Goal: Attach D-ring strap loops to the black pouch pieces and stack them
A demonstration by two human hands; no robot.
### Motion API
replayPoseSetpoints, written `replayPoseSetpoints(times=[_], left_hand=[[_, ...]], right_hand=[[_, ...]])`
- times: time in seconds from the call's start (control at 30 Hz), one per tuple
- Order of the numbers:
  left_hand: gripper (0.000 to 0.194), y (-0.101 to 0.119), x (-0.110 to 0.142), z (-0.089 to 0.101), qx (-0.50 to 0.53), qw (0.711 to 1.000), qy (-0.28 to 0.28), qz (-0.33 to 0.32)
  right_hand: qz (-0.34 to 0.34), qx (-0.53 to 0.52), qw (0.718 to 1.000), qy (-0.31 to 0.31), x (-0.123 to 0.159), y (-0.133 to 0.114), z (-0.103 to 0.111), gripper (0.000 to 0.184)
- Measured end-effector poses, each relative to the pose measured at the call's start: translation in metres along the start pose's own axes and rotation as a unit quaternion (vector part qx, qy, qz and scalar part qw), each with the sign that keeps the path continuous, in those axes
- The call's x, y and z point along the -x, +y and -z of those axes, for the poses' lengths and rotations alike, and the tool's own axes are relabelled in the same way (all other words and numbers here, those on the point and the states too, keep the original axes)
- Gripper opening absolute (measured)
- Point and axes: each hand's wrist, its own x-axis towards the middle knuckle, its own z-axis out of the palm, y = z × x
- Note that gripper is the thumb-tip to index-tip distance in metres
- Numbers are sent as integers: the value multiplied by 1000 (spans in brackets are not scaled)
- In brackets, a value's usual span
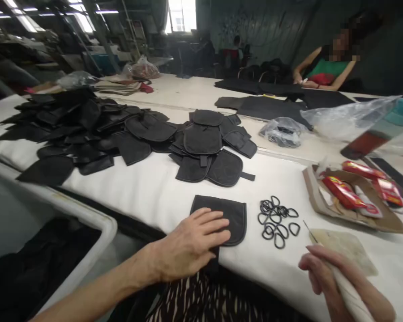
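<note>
My left hand (pixel 195 243) lies flat, fingers stretched, on a black fabric flap (pixel 237 219) with bound edges at the table's front. A dark strap hangs over the edge below that hand. At the lower right, the fingers of my right hand (pixel 342 277) are wrapped round a white-handled awl (pixel 344 286), its thin metal tip pointing up and left. Between the hands lies a loose heap of black D-rings (pixel 277 219). A yellowish, translucent flat piece (pixel 347 246) rests just beyond my right hand.
Black fabric pieces (pixel 83 116) are piled at the left, with more flaps (pixel 203 138) mid-table. A cardboard tray (pixel 312 192) holds red boxes and tubes. A white bin (pixel 112 223) stands below the left edge. Across the table a person (pixel 329 67) handles something near dark fabric.
</note>
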Motion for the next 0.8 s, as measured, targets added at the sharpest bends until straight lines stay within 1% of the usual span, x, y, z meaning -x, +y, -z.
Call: replayPoseSetpoints(times=[0.03, 0.07, 0.1, 0.13, 0.2, 0.23, 0.3, 0.37, 0.47, 0.53, 0.6, 0.7, 0.8], left_hand=[[52, 3, 4, -6, -37, 999, -30, -10], [57, 3, 9, -13, -66, 997, -46, -18], [58, 2, 13, -20, -92, 994, -47, -27], [57, -1, 17, -27, -114, 992, -32, -38], [56, -10, 23, -42, -132, 989, 29, -59], [55, -13, 25, -48, -123, 988, 64, -63], [55, -19, 27, -57, -80, 988, 124, -55], [54, -20, 27, -61, -28, 984, 170, -35], [49, -18, 21, -56, 31, 977, 213, -13], [45, -14, 15, -48, 58, 971, 230, -4], [40, -7, 6, -36, 75, 964, 253, 12], [32, 6, -6, -18, 95, 949, 299, 33], [25, 18, -19, -3, 112, 935, 333, 55]], right_hand=[[5, 7, 1000, -1, 0, -1, -3, 11], [31, 13, 999, -7, 0, -1, -5, 10], [59, 19, 998, -5, 0, 2, -8, 9], [99, 23, 995, -8, 0, 6, -10, 10], [162, 51, 985, -32, -1, 15, -13, 14], [177, 78, 980, -46, -1, 19, -14, 15], [181, 131, 972, -67, -3, 22, -18, 15], [175, 156, 969, -71, -4, 20, -22, 16], [156, 157, 973, -58, -6, 12, -33, 14], [145, 163, 975, -47, -9, 6, -40, 12], [141, 179, 972, -51, -12, 2, -47, 12], [143, 208, 965, -66, -12, 3, -53, 19], [157, 192, 966, -68, -9, 12, -58, 29]])
